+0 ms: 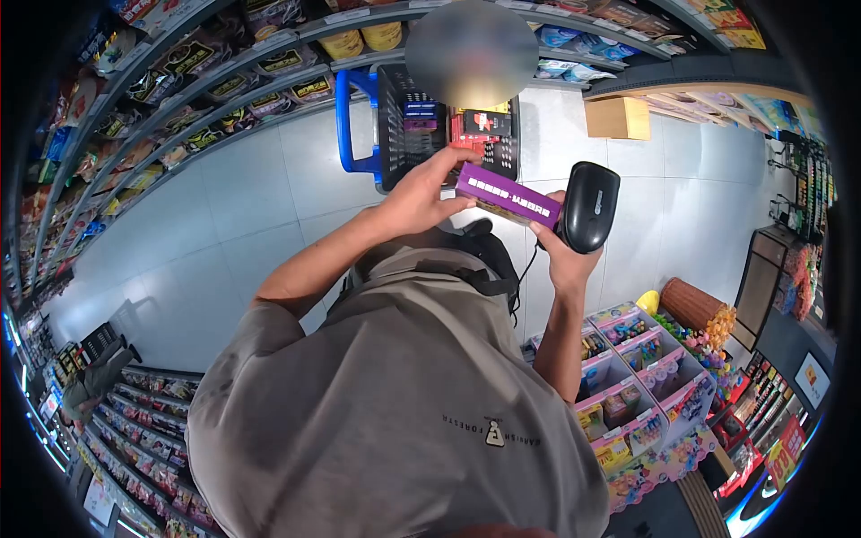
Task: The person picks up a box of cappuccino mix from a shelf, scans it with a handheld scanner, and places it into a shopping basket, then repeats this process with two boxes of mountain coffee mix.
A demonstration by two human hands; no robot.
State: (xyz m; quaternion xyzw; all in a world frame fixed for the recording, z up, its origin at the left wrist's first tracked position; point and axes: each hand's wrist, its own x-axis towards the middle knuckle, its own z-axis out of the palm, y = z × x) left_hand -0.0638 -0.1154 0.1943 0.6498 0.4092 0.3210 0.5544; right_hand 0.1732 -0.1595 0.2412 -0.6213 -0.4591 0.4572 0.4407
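Observation:
My left hand (423, 193) pinches the left end of a long purple box (508, 195) with white lettering along its side. The box is held tilted, its right end lower and close to my right thumb. In my right hand (570, 260) is a black handheld barcode scanner (591, 207), its rounded head uppermost. A dark cord (525, 273) hangs below that hand. Just beyond the purple box stands a black shopping cart (392, 125) with a blue handle (343, 125). Red and black boxes (480, 124) and blue and purple boxes (419, 117) lie in it.
Shelves of packaged goods (193, 67) curve along the left and back. A cardboard box (617, 118) sits beyond the scanner. At lower right stands a divided display bin (632, 368) of small packages, near a wicker basket (695, 305). Another person (90, 381) is at far left.

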